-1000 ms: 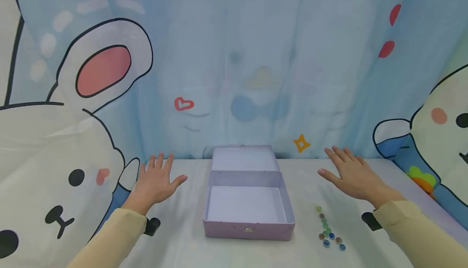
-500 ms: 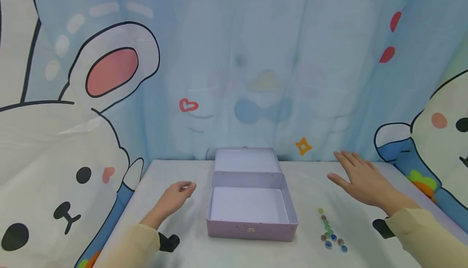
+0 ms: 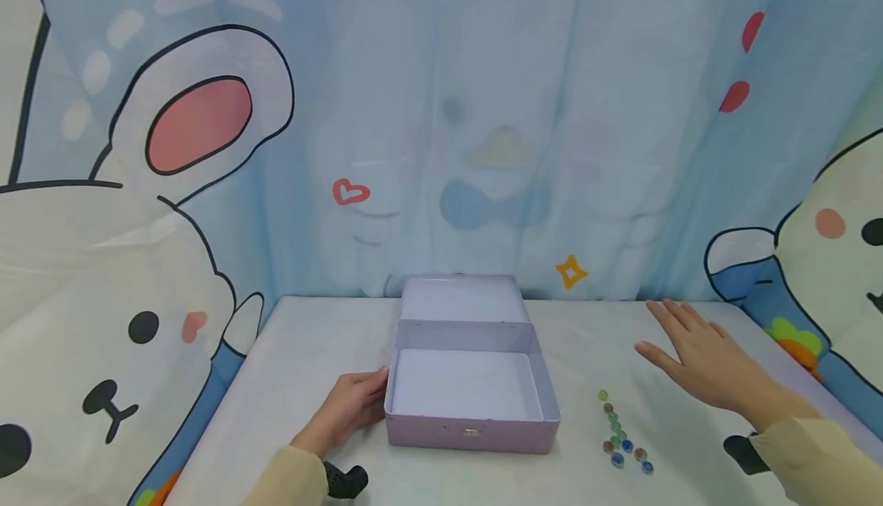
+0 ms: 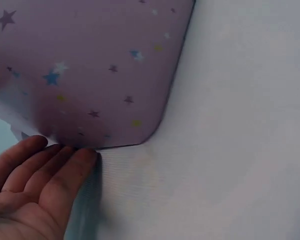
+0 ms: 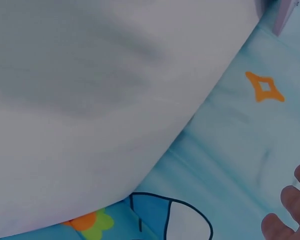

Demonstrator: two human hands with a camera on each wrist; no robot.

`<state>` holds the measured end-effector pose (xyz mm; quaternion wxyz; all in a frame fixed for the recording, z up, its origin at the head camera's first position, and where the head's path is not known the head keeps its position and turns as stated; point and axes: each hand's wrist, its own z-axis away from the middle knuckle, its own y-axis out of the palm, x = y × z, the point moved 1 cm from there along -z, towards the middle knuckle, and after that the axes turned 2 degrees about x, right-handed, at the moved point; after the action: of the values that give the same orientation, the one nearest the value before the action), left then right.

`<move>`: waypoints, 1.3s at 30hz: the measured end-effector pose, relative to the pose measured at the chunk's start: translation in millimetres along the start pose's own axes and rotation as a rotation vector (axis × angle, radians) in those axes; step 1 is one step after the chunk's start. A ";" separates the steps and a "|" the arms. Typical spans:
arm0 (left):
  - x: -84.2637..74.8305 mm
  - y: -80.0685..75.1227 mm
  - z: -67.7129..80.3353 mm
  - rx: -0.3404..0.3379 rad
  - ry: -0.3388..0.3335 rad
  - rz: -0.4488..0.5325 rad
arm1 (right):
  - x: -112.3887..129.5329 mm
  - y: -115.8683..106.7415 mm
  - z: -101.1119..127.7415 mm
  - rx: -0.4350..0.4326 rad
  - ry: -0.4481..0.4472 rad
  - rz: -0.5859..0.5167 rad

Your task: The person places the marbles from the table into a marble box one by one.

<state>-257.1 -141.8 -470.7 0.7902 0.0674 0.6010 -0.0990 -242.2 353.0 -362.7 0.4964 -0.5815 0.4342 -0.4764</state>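
Observation:
A lilac metal box point(image 3: 472, 431) stands on the white table with its lid point(image 3: 462, 299) tipped back, showing a bare inside. Its side, printed with small stars, fills the upper part of the left wrist view. My left hand point(image 3: 352, 405) is at the box's left wall, thumb near the upper rim. In the left wrist view its fingers point(image 4: 65, 182) stretch, nearly straight, to the wall's lower edge. On the right, my right hand point(image 3: 717, 368) hovers over the table with fingers spread and nothing in them. Several glass marbles point(image 3: 617, 460), green, blue and brownish, lie between box and right hand.
A light blue curtain point(image 3: 621, 146) with cartoon animals hangs behind the table point(image 3: 317, 337) and along its left and right sides. The raised lid stands near the table's back edge. Black straps sit at both wrists.
My left hand has come down and right, from above the table to the box's left wall. The right hand has shifted slightly right and down. Box and marbles have stayed put.

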 end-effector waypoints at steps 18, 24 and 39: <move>-9.2 1.0 7.9 -0.072 -0.031 0.060 | -55.3 39.5 32.8 -0.037 0.149 -0.268; -6.6 4.9 6.4 -0.065 -0.037 0.081 | -63.7 71.3 39.2 -0.017 0.295 -0.418; -10.6 9.3 9.8 -0.107 -0.100 0.049 | 27.9 83.2 -18.7 0.229 0.121 -0.299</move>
<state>-248.4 -134.2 -457.9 0.8238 0.0347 0.5635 -0.0506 -258.7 311.8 -440.7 0.4559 -0.5497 0.3150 -0.6251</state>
